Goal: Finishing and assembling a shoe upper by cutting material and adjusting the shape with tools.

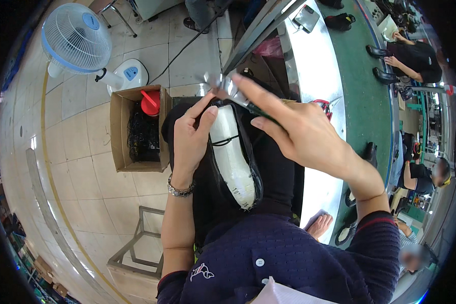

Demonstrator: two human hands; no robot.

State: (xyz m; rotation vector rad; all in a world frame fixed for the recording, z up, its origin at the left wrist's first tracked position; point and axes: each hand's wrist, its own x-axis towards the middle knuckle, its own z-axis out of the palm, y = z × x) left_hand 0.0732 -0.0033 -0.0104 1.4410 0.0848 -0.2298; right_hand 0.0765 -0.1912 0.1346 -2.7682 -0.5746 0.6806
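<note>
A black shoe upper (pixel 254 167) lies over my lap, stretched around a white shoe last (pixel 227 133) with its bottom face up. A thin black cord crosses the last near its middle. My left hand (pixel 190 133) grips the far end of the shoe from the left, thumb and fingers against the black edge. In my right hand (pixel 301 126) is a hand tool with a shiny metal head (pixel 227 87) and a dark handle. Its head is smeared by motion at the far end of the shoe, so its exact kind is unclear.
To the left stands a cardboard box (pixel 117 137) with black material and a red container (pixel 150 103). A fan (pixel 78 40) is behind it. A metal bench (pixel 321 66) runs along my right, with a phone (pixel 306 19) and another person's hand (pixel 320 226). A metal frame (pixel 137 243) stands lower left.
</note>
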